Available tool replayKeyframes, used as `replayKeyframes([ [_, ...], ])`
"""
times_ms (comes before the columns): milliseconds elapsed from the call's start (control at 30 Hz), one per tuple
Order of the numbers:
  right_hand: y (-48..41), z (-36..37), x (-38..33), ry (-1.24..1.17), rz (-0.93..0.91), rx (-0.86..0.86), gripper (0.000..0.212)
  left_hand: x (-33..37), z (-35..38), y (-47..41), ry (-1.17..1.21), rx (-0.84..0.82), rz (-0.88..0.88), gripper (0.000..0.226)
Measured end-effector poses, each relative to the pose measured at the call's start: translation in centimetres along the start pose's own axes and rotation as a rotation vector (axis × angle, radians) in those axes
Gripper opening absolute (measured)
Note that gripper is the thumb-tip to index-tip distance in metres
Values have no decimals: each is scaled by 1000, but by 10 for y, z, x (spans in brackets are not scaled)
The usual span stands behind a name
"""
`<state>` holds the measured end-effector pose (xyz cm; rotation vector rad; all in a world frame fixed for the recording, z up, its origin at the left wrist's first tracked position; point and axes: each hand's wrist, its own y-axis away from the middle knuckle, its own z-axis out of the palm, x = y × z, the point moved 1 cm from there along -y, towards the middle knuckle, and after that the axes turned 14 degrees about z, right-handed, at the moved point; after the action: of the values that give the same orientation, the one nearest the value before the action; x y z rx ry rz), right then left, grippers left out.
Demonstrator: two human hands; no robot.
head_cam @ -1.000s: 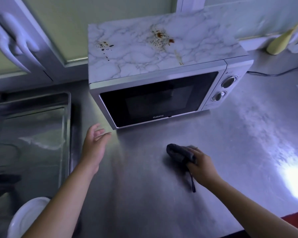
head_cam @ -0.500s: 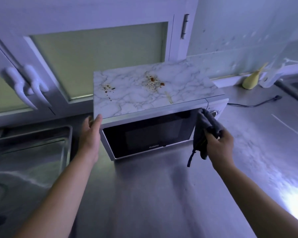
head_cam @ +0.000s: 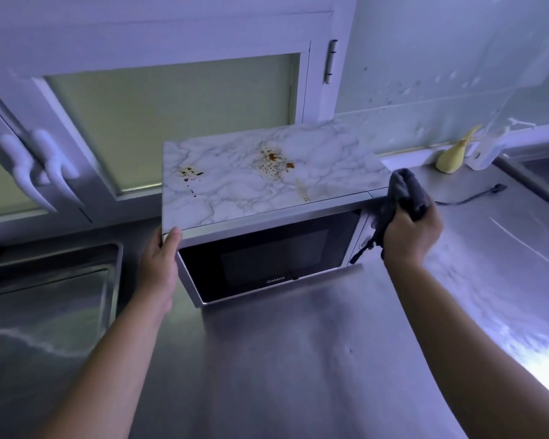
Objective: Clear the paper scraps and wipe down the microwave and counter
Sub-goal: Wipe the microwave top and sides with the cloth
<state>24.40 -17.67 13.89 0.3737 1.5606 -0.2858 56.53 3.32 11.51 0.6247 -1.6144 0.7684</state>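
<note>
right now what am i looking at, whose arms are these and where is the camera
There is no machine here: these are a person's two bare arms, filmed by one wide-angle camera worn on the head, looking forward and down. The left hand holds the microwave at its front left corner. The right hand grips a dark cloth at the right edge of the microwave's marble-patterned top, which carries brown stains. The microwave stands on a steel counter, with a sink to the left and a black cable to the right.
</note>
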Motion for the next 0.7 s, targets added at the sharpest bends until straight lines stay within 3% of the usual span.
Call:
replayKeyframes([
  [100,-26,7,-23,180,-287,-33,53,-3,-1,-1,33,-8,-3,52],
  [167,-37,13,-32,439,-607,-159,58,-2,2,1,23,-9,-12,54],
  [200,-39,17,-34,614,-672,-267,58,-2,4,2,21,-9,-13,55],
  [300,-46,26,-31,1023,-588,-526,47,1,6,3,21,7,-30,55],
  [433,-66,25,-57,1014,-496,-696,48,14,9,0,-99,40,-35,39],
  [500,-72,25,-59,1174,-540,-712,48,25,11,-3,-347,103,104,45],
  [533,-73,25,-54,1337,-589,-712,46,33,13,-5,-502,113,276,52],
  [600,-78,27,-39,1588,-652,-727,48,49,30,-8,-742,-12,649,53],
  [633,-81,30,-36,1602,-618,-734,53,54,43,-8,-798,-145,735,51],
  [700,-87,39,-36,1534,-497,-721,63,61,69,-11,-875,-408,681,49],
])
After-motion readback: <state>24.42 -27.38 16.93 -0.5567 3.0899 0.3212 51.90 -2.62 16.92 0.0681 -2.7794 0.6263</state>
